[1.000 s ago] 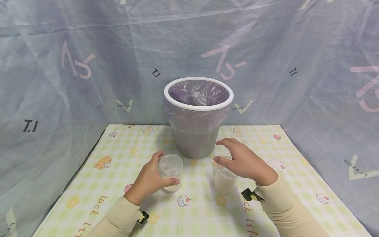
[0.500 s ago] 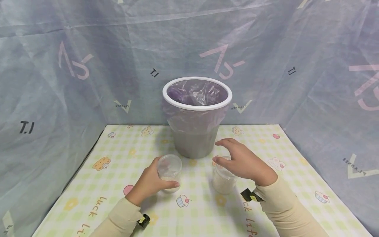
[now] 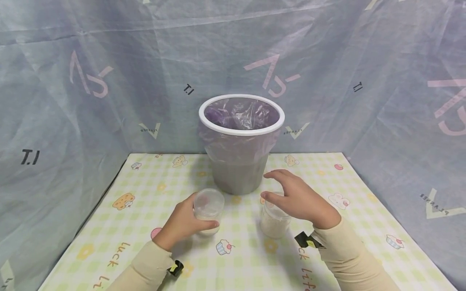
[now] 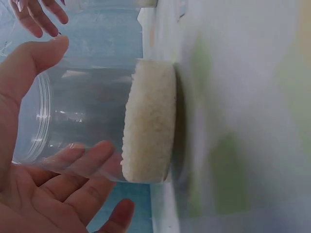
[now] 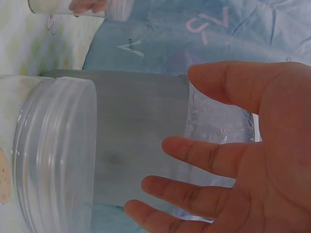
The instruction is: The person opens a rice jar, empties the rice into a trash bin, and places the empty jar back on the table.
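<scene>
My left hand (image 3: 181,223) grips a clear plastic jar (image 3: 209,205), thumb on the near side and fingers round the far side. In the left wrist view, a layer of white rice-like grains (image 4: 149,124) fills its bottom. The jar stands upright at or just above the cloth; I cannot tell if they touch. My right hand (image 3: 301,201) hovers with spread fingers over a second clear jar (image 3: 274,226), holding nothing. That jar also has pale contents and is partly hidden by the hand. In the right wrist view its ridged, translucent lid (image 5: 56,145) is near my fingers.
A grey waste bin (image 3: 236,176) with a white rim and a clear plastic liner stands behind the jars, centred. The table has a green-and-white checked cloth (image 3: 240,262) with cartoon prints. Blue-grey fabric (image 3: 145,81) hangs at the back and both sides.
My left fingers have drawn in more closely round the jar. The right hand has stayed over the second jar. The head view has shifted very slightly.
</scene>
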{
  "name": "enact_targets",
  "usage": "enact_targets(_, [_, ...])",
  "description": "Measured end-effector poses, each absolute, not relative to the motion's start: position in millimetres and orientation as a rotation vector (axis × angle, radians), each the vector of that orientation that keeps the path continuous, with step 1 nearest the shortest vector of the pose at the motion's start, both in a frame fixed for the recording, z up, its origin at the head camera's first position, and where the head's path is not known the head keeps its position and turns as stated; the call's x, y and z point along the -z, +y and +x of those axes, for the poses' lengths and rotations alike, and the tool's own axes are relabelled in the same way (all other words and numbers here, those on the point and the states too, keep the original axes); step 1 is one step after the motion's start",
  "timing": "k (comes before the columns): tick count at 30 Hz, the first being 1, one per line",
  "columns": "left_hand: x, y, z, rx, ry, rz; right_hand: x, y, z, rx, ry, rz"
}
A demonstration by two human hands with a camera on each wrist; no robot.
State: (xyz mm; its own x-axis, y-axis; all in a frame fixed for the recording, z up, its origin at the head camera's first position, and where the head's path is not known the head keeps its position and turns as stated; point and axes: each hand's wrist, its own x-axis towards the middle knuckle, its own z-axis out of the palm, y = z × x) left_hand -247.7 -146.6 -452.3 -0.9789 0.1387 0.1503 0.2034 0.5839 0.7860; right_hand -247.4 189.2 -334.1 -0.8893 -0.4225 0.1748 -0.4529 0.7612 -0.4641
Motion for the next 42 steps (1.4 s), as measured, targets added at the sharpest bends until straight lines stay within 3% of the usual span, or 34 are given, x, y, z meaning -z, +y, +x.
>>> enact_targets(20, [396.5, -123.5, -260.8, 1.327, -2.586, -0.544, 333.0, 179.6, -248.4, -0.854, -2.779, 0.769])
enact_targets(34, [363.7, -113.5, -270.6, 1.080, -2.536, -0.521, 318.6, 172.0, -249.3, -0.905, -2.704, 0.802])
enact_targets(42, [365.0, -103.7, -272.0, 0.994, -2.505, -0.529, 320.1, 159.6, -250.4, -0.995, -2.693, 0.850])
